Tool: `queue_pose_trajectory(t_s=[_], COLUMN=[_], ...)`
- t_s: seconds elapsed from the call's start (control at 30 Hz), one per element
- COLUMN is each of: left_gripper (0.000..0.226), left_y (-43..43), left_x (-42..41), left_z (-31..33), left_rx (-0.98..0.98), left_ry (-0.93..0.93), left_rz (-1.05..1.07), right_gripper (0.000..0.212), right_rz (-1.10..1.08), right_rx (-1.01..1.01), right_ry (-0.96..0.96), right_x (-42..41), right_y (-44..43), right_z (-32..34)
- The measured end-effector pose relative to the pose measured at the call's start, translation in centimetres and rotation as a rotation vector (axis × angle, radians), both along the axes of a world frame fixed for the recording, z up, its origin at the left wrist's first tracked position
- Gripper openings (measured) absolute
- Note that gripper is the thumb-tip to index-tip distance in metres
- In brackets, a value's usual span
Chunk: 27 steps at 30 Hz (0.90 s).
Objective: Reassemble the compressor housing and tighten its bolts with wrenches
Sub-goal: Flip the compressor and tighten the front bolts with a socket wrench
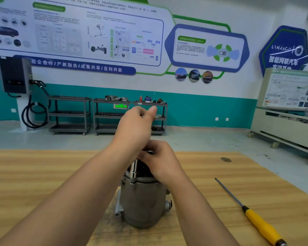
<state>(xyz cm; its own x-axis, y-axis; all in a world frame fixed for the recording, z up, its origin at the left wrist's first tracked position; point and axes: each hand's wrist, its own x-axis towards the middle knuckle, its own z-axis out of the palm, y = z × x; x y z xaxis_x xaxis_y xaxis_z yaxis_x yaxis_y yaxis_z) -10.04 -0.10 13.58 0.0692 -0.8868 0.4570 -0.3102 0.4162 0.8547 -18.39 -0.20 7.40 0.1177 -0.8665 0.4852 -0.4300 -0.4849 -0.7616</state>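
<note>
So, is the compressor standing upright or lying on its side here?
Upright. The compressor housing stands on end on the wooden workbench, with the socket wrench coming down vertically onto its top rim.

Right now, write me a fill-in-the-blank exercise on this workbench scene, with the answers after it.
1. The compressor stands on a ___ table.
2. The screwdriver lying on the table has a ___ handle.
3. The screwdriver lies to the ___ of the compressor.
4. The left hand is raised ___ than the right hand, which grips the top of the socket tool.

Answers: wooden; yellow; right; higher
</note>
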Motion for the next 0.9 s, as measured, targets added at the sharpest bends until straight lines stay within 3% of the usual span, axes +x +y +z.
queue_pose_trajectory(t_s=[0.17,0.33,0.43,0.53,0.73,0.8,0.9], left_gripper=[0.042,0.045,0.047,0.053,0.051,0.047,0.039], left_y=[-0.4,-1.1,-1.2,-1.2,-1.5,-1.3,-0.6], left_x=[-1.1,-1.5,-0.8,0.4,2.0,1.8,0.5], left_z=[-0.7,-1.2,-0.6,-0.2,0.1,0.1,-0.1], left_rx=[-0.132,-0.261,-0.161,0.009,0.128,0.124,0.022], left_ry=[0.050,0.170,0.192,0.205,0.202,0.237,0.153], left_rz=[0.119,0.147,-0.026,-0.267,-0.599,-0.562,-0.260], right_gripper=[0.037,0.015,0.005,0.023,0.023,0.024,0.019], right_rz=[-0.057,-0.037,-0.048,-0.074,-0.066,-0.090,-0.123], right_rx=[0.006,-0.068,-0.052,-0.014,0.008,0.005,-0.034], right_ry=[0.003,0.111,0.107,0.074,0.080,0.085,0.099], right_x=[-0.1,0.1,0.2,0.2,0.3,0.4,0.7], right_y=[0.1,0.2,0.4,0.3,0.6,0.8,0.9], right_z=[0.1,0.3,0.4,0.3,0.5,0.6,0.8])
